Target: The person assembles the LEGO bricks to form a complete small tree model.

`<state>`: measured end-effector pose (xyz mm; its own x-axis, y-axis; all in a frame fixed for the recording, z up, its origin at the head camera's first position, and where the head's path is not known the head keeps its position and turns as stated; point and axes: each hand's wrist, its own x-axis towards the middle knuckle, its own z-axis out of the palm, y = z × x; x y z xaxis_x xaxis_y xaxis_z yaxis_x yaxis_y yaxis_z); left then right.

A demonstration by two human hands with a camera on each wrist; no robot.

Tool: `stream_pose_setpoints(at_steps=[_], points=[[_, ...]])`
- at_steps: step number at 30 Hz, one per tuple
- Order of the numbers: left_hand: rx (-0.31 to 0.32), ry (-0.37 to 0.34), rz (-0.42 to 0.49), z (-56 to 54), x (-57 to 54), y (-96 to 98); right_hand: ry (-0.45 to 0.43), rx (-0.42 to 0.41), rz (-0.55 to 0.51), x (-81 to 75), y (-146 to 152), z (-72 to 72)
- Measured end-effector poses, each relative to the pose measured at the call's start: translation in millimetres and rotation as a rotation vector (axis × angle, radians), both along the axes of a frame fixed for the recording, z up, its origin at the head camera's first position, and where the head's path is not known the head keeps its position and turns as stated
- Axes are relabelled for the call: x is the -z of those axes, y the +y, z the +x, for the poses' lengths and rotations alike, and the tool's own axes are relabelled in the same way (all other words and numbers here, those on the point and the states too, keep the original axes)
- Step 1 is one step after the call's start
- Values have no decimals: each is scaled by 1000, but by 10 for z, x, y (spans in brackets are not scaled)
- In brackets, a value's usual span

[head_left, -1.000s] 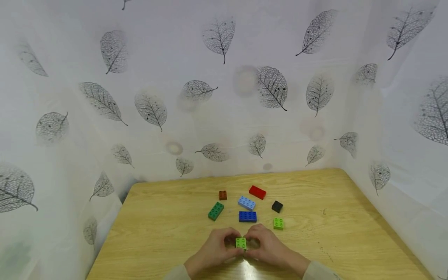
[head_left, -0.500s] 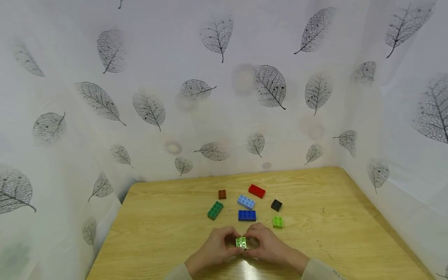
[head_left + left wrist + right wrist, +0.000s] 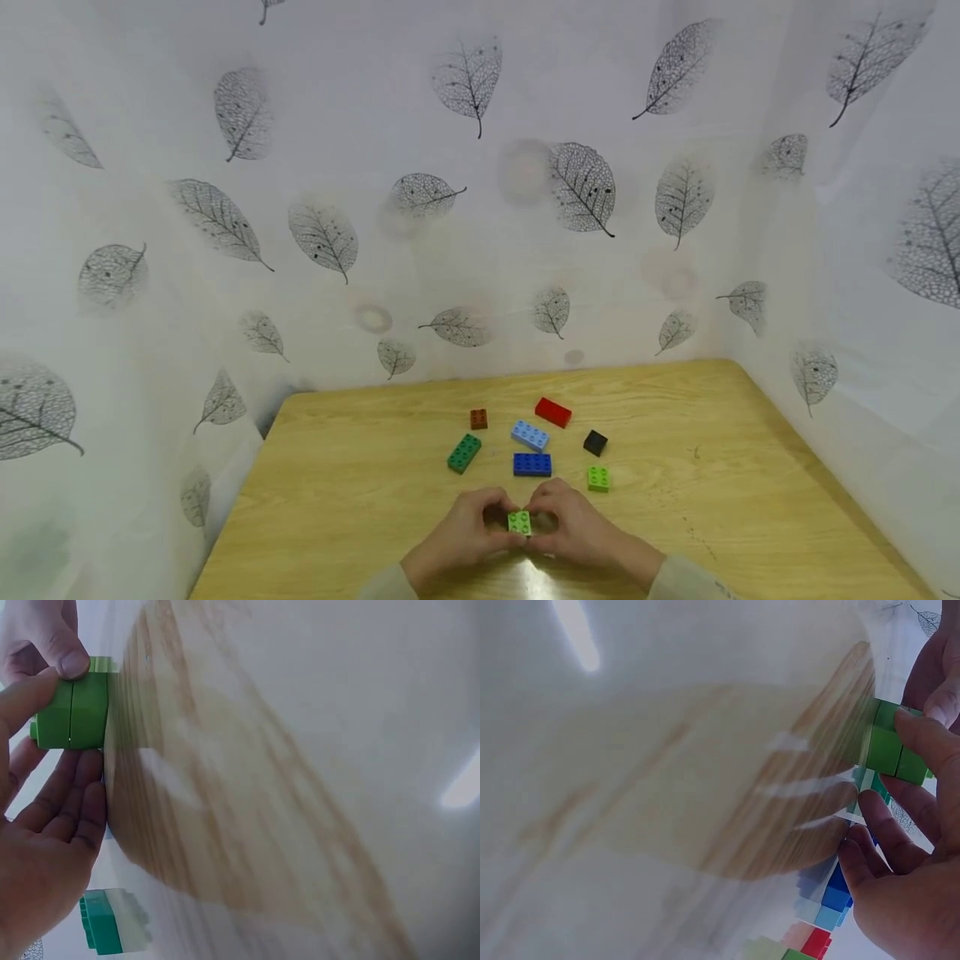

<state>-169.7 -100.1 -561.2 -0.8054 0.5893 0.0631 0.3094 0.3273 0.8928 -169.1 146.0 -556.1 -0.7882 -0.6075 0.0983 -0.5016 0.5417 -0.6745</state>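
A squat stack of two lime-green, square plastic bricks stands upright, studs up, squarely between a person's left hand and right hand, neither nearer than the other. Square from above, it shows no clear long axis; from the left wrist, a thin seam between the layers runs parallel to the pale wood-grain bench, the base touching the surface or just above it. Both hands pinch the stack: the left thumb and right thumb press its near side, while the forefingers reach round toward the far side, each bowed into a loop opened only to the stack's width. The remaining left fingers and right fingers hang loosely bent, low over the bench. Just beyond the hands lie a dark-blue rectangular plastic brick, broad side toward the person, and, to its right, a single lime-green square brick. Farther out, a dark-green rectangular brick slants at left, a light-blue rectangular brick and a red rectangular brick sit mid-bench, a rust-brown square brick lies behind the dark-green one, and a black square block rests at right.
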Motion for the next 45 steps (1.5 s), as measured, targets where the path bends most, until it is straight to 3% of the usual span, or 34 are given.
stream_pose_setpoints(at_steps=[9, 19, 25, 32, 41, 45], points=[[1, -31, -27, -6, -38, -2, 29, 0, 16, 9, 4, -4], [-27, -221, 31, -30, 16, -43, 0, 2, 5, -1, -10, -3], [-31, -200, 32, -23, 32, -55, -34, -2, 20, -30, -10, -8], [-26, -171, 45, -3, 62, -47, -115, 12, 56, -184, 95, -26], [-38, -174, 11, -23, 90, -40, -51, 164, -59, -347, 420, -72], [-33, -180, 6, -37, 79, -36, 3, 237, -40, -352, 559, -112]])
